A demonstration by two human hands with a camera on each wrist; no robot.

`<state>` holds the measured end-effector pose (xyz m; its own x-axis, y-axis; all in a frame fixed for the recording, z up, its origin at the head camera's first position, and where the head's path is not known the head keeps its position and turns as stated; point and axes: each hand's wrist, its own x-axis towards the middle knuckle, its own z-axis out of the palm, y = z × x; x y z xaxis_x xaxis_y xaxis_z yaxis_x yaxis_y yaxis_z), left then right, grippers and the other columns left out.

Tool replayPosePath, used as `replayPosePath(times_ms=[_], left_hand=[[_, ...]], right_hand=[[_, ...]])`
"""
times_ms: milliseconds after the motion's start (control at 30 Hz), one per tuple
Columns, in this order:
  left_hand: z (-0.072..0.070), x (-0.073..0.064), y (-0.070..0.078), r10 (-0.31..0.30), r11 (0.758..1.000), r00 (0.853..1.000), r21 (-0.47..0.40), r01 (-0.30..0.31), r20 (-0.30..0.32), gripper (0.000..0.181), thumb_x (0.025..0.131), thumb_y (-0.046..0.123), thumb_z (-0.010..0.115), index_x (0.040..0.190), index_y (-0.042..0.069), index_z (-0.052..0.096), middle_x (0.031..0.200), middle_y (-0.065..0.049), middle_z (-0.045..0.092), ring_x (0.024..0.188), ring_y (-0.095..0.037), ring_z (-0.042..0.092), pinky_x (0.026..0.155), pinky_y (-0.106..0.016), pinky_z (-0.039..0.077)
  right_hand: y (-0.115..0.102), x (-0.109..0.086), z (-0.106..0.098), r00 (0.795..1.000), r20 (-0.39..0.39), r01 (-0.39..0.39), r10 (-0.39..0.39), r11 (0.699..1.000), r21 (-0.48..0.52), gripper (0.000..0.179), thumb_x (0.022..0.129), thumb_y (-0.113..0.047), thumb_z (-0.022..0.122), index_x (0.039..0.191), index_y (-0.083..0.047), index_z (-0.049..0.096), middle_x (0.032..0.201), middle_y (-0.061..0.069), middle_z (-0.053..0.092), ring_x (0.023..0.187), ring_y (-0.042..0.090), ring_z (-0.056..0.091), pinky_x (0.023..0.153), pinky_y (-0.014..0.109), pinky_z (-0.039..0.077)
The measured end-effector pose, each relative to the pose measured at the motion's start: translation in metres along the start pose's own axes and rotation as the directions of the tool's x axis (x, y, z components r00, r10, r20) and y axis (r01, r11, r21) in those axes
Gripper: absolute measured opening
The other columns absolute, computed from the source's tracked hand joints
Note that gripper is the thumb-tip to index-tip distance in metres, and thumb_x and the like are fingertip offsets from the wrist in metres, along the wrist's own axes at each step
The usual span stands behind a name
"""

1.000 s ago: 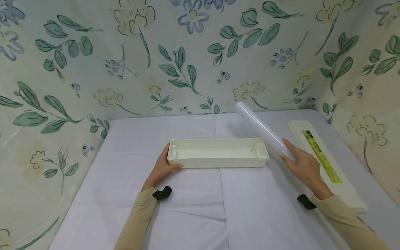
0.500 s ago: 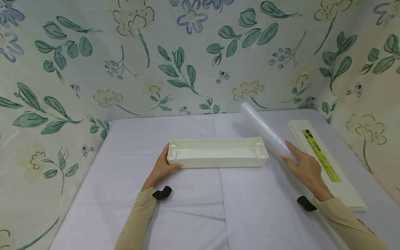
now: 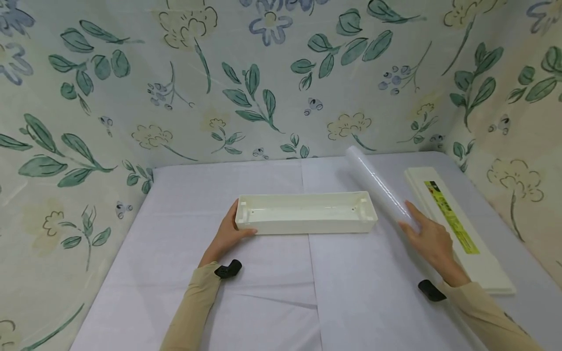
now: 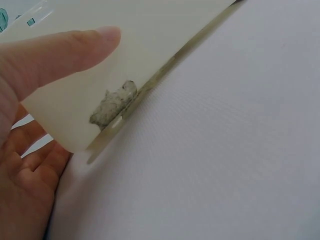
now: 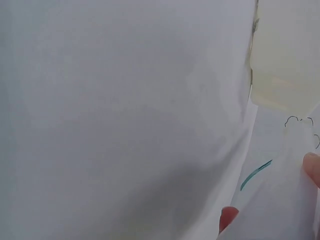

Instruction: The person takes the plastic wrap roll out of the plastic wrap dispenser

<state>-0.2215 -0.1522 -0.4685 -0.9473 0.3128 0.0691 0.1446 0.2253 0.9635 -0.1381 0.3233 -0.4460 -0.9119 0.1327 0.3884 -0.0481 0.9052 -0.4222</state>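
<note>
A long white open-topped plastic box [image 3: 307,227] lies across the middle of the table. My left hand [image 3: 225,238] grips its left end, thumb along the front wall and fingers behind that end. In the left wrist view, a grey, crinkled patch [image 4: 114,106] shows low on the box wall beside the thumb. My right hand [image 3: 432,241] holds the near end of a shiny, clear roll of cling film [image 3: 379,187], pinched between thumb and fingers. The roll slants away to the far left, past the box's right end. Its near tip is hidden in the hand.
A long white lid [image 3: 491,273] with a yellow-green label [image 3: 454,219] lies at the right, partly behind the right forearm. White cloth covers the table [image 3: 272,302]. A floral curtain [image 3: 263,73] hangs behind and along both sides.
My right hand has shifted slightly right and toward me with the roll, whose far end has swung to the right. My left hand and the box stay in place.
</note>
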Motion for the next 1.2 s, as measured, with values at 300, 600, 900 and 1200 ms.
replayPosePath(times_ms=[300, 600, 900, 1200], left_hand=[[0.000, 0.002, -0.005, -0.013, 0.999, 1.000, -0.032, 0.013, 0.002, 0.105, 0.072, 0.004, 0.078, 0.152, 0.014, 0.010, 0.152, -0.013, 0.029, 0.138, -0.031, 0.029, 0.114, -0.048, 0.020], [0.000, 0.006, -0.019, 0.005, 1.000, 1.000, -0.024, -0.005, -0.017, 0.106, 0.071, 0.006, 0.079, 0.152, 0.019, 0.012, 0.152, -0.010, 0.031, 0.138, -0.029, 0.030, 0.114, -0.049, 0.020], [0.000, 0.000, -0.001, -0.035, 0.999, 0.999, -0.019, 0.035, -0.005, 0.105, 0.073, 0.006, 0.078, 0.152, 0.014, 0.010, 0.153, -0.013, 0.027, 0.139, -0.030, 0.028, 0.115, -0.047, 0.018], [0.000, 0.004, -0.011, -0.011, 1.000, 1.000, -0.027, 0.011, 0.001, 0.105, 0.073, 0.004, 0.078, 0.152, 0.014, 0.010, 0.153, -0.013, 0.028, 0.138, -0.031, 0.030, 0.114, -0.048, 0.021]], right_hand=[[0.006, -0.005, 0.000, 1.000, -0.014, 0.020, -0.020, 1.000, 0.014, 0.060, 0.086, -0.021, 0.065, 0.140, -0.007, 0.042, 0.104, 0.044, 0.052, 0.057, 0.043, 0.053, 0.050, 0.053, 0.038], [0.009, -0.011, -0.002, 1.000, 0.005, 0.010, -0.010, 1.000, 0.012, 0.059, 0.087, -0.020, 0.064, 0.139, -0.002, 0.041, 0.109, 0.045, 0.050, 0.058, 0.040, 0.053, 0.051, 0.051, 0.039], [0.008, -0.014, -0.006, 0.998, 0.048, -0.045, 0.044, 0.999, 0.007, 0.059, 0.091, -0.023, 0.058, 0.142, -0.003, 0.036, 0.120, 0.042, 0.047, 0.087, 0.060, 0.053, 0.064, 0.060, 0.041], [0.013, -0.016, -0.005, 0.995, 0.068, -0.068, 0.067, 0.998, 0.004, 0.059, 0.092, -0.022, 0.056, 0.143, 0.000, 0.034, 0.124, 0.042, 0.044, 0.091, 0.061, 0.051, 0.067, 0.061, 0.041]])
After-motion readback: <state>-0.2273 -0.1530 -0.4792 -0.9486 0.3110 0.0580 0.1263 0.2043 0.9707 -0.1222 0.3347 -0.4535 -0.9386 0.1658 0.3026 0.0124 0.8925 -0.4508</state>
